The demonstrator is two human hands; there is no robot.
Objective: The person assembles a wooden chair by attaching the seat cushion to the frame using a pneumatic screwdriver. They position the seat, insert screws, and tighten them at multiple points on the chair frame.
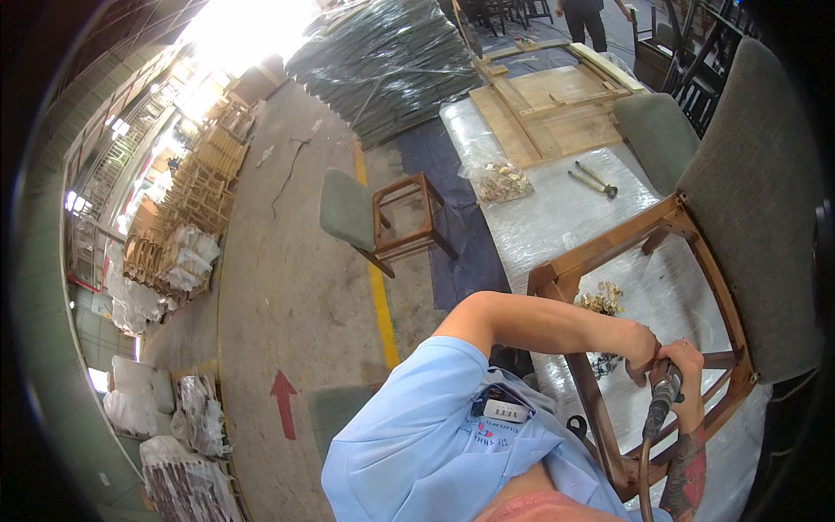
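Observation:
My right hand [687,358] is closed around a hand-held power driver [664,393], its hose or cord running down to the lower edge. Close against it, my left hand [641,348] has its fingers curled by the tool's front end; what they grip is hidden. Both hands are over the open seat of a brown wooden chair frame [600,246] with a grey padded back [755,209]. This chair rests on a plastic-covered table [548,224]. Inside the frame lie a small pile of brass-coloured pieces [602,299] and some dark small hardware [604,363].
Farther along the table are pincers [594,180], a clear bag of small parts [502,183] and wooden panels [557,104]. Another seatless chair [348,210] stands on the floor to the left. Wrapped stacks [391,65] rise behind it. A person [584,22] stands far off.

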